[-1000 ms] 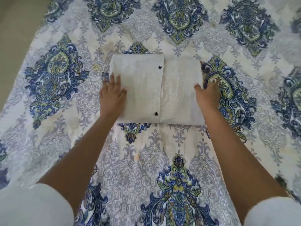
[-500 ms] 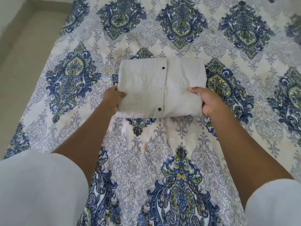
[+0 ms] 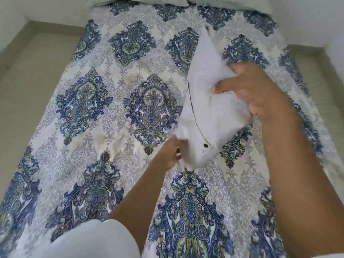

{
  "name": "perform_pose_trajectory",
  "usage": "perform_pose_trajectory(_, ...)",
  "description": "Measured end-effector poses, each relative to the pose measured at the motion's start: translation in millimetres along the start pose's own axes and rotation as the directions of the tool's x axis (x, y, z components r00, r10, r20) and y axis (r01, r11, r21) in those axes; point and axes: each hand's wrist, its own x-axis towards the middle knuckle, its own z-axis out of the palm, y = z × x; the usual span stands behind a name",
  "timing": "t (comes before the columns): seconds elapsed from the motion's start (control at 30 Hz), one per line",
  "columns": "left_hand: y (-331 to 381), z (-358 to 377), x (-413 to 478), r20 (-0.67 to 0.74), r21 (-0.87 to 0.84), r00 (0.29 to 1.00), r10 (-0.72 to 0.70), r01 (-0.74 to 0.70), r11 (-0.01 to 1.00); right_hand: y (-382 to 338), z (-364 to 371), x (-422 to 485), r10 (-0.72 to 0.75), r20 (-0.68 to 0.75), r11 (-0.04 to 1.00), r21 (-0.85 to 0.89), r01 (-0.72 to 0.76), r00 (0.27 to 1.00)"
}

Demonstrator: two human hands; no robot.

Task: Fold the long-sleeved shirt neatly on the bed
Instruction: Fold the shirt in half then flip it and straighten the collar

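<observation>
The folded shirt (image 3: 210, 108) is held tilted above the bed (image 3: 111, 112), toward its right edge. Its lower end is gripped by the left hand (image 3: 170, 152) and its upper side is clasped by the right hand (image 3: 256, 90), fingers closed on cloth.

Matt white cloth shirt (image 3: 208, 108) over a printed, matt cotton-like bedspread (image 3: 115, 101)

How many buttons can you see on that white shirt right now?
1. A dark button sits near the lower end of the folded shirt, close to the left hand. Others may be hidden by blur, folds, or the right hand.
</observation>
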Motion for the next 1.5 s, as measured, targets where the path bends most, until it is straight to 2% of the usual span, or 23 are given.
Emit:
perform_pose_trajectory(0.07, -2.7, 8.2, -9.1, 0.007, 0.016, 1.0, -0.004, 0.004, 1.0, -8.8, 20.9, -19.7, -0.074, 0.055, 0.921, -0.379, 0.09, 0.996)
perform_pose_trajectory(0.13, -5.8, -2.4, -22.3, 0.005, -0.139, 1.0, 0.013, -0.012, 0.99, -3.7, 55.5, -39.8, -0.14, 0.149, 0.75, -0.63, 0.203, 0.979)
perform_pose_trajectory(0.27, -13.9, -52.1, -70.4, 0.176, -0.549, 0.956, 0.235, -0.104, 0.83, 41.8, 151.1, -81.7, -0.091, 0.301, 0.579, -0.759, 0.296, 0.949)
perform_pose_trajectory(0.33, -31.2, -86.7, -87.8, 0.109, -0.556, 0.957, 0.268, -0.165, 0.815, 70.0, 198.9, -106.1, -0.055, 0.284, 0.47, -0.838, 0.276, 0.957)
perform_pose_trajectory(0.4, -51.7, -124.8, -90.8, 0.08, -0.592, 0.978, 0.194, -0.11, 0.799, 93.1, 235.1, -121.6, 0.041, 0.304, 0.47, -0.846, 0.25, 0.952)
perform_pose_trajectory(0.43, -60.8, -138.7, -96.3, -0.011, -0.551, 0.988, 0.155, -0.136, 0.824, 106.4, 251.8, -128.8, 0.074, 0.336, 0.488, -0.833, 0.26, 0.939)
perform_pose_trajectory(0.47, -76.4, -156.7, -97.7, -0.066, -0.516, 0.978, 0.196, -0.201, 0.833, 117.9, 266.4, -137.2, 0.087, 0.356, 0.491, -0.828, 0.271, 0.93)
perform_pose_trajectory(0.53, -93.9, -177.5, -103.2, -0.028, -0.558, 0.981, 0.194, -0.176, 0.811, 129.4, 281.4, -147.7, 0.064, 0.36, 0.506, -0.815, 0.281, 0.931)
perform_pose_trajectory(0.57, -90.2, -182.2, -106.9, -0.047, -0.558, 0.994, 0.1, -0.109, 0.822, 134.2, 286.8, -150.8, 0.048, 0.388, 0.536, -0.788, 0.304, 0.92)
perform_pose_trajectory(0.6, -87.8, -180.5, -112.2, -0.155, -0.538, 0.988, -0.02, -0.068, 0.84, 141.7, 290.3, -151.2, 0.034, 0.434, 0.571, -0.748, 0.339, 0.9)
perform_pose_trajectory(0.63, -89.6, -176.7, -110.6, -0.322, -0.463, 0.945, -0.059, -0.102, 0.88, 144.7, 287.0, -150.1, 0.034, 0.454, 0.623, -0.706, 0.337, 0.89)
perform_pose_trajectory(0.67, -89.3, -174.5, -107.9, -0.454, -0.347, 0.89, -0.024, -0.152, 0.925, 146.5, 278.8, -147.5, 0.006, 0.439, 0.639, -0.693, 0.334, 0.898)
perform_pose_trajectory(0.73, -82.9, -163.0, -100.0, -0.707, 0.148, 0.681, 0.191, -0.123, 0.981, 148.7, 252.8, -130.2, -0.086, 0.295, 0.653, -0.705, 0.278, 0.951)
perform_pose_trajectory(0.8, -79.8, -161.1, -88.7, -0.697, 0.596, 0.545, 0.467, 0.078, 0.799, 155.8, 218.8, -98.8, -0.134, 0.048, 0.669, -0.732, 0.126, 0.99)
perform_pose_trajectory(0.83, -76.3, -160.6, -85.6, -0.636, 0.727, 0.539, 0.553, 0.178, 0.663, 160.5, 199.4, -81.2, -0.145, -0.075, 0.679, -0.733, 0.044, 0.987)
perform_pose_trajectory(0.9, -69.0, -156.1, -82.3, -0.497, 0.864, 0.625, 0.601, 0.29, 0.413, 171.3, 166.7, -45.6, -0.075, -0.201, 0.696, -0.712, -0.093, 0.977)
perform_pose_trajectory(0.97, -63.8, -152.4, -78.4, -0.455, 0.89, 0.689, 0.564, 0.342, 0.3, 186.8, 146.1, -17.9, 0.045, -0.145, 0.687, -0.714, -0.136, 0.988)
perform_pose_trajectory(1.0, -62.9, -154.3, -76.1, -0.457, 0.889, 0.698, 0.551, 0.35, 0.295, 192.5, 139.0, -6.5, 0.091, -0.078, 0.697, -0.707, -0.119, 0.993)
perform_pose_trajectory(1.1, -61.5, -170.8, -69.2, -0.461, 0.879, 0.696, 0.55, 0.275, 0.39, 197.2, 126.2, 16.8, 0.072, 0.088, 0.725, -0.689, 0.009, 0.993)
perform_pose_trajectory(1.23, -57.9, -178.2, -74.6, -0.513, 0.703, 0.725, 0.459, 0.047, 0.71, 190.1, 117.3, 31.0, 0.139, 0.135, 0.753, -0.658, -0.016, 0.981)
perform_pose_trajectory(1.37, -66.9, -192.6, -75.2, -0.574, 0.517, 0.732, 0.367, -0.024, 0.855, 192.6, 113.5, 44.2, 0.189, 0.201, 0.596, -0.802, 0.051, 0.961)
perform_pose_trajectory(1.43, -69.6, -198.0, -74.6, -0.587, 0.393, 0.75, 0.305, -0.065, 0.917, 195.3, 109.2, 51.4, 0.219, 0.175, 0.672, -0.741, -0.018, 0.96)
perform_pose_trajectory(1.5, -70.8, -200.3, -74.3, -0.603, 0.203, 0.759, 0.244, -0.15, 0.968, 192.8, 106.7, 55.6, 0.232, 0.141, 0.821, -0.559, -0.117, 0.962)
